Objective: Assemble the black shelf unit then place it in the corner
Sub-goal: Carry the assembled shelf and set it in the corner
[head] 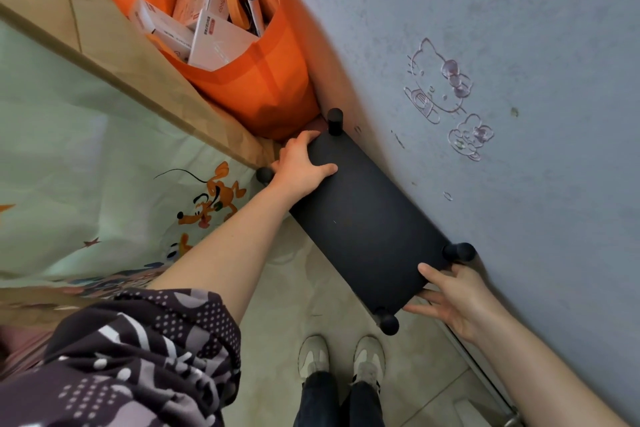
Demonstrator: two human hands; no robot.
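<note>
The black shelf unit [367, 222] is seen from above: a flat black top board with a round post cap at each corner. It lies along the blue wall [519, 45], its far end by the orange bag. My left hand [301, 163] grips the far short edge, thumb on top of the board. My right hand [450, 295] holds the near short edge between two post caps, thumb on top and fingers spread under the edge. The lower shelves and legs are hidden under the top board.
An orange bag [263, 80] full of white boxes stands in the corner beyond the shelf. A bed with a cartoon-print sheet [104, 166] and a tan wooden frame lies to the left. My two shoes [343, 357] stand on the tiled floor [277, 305] below.
</note>
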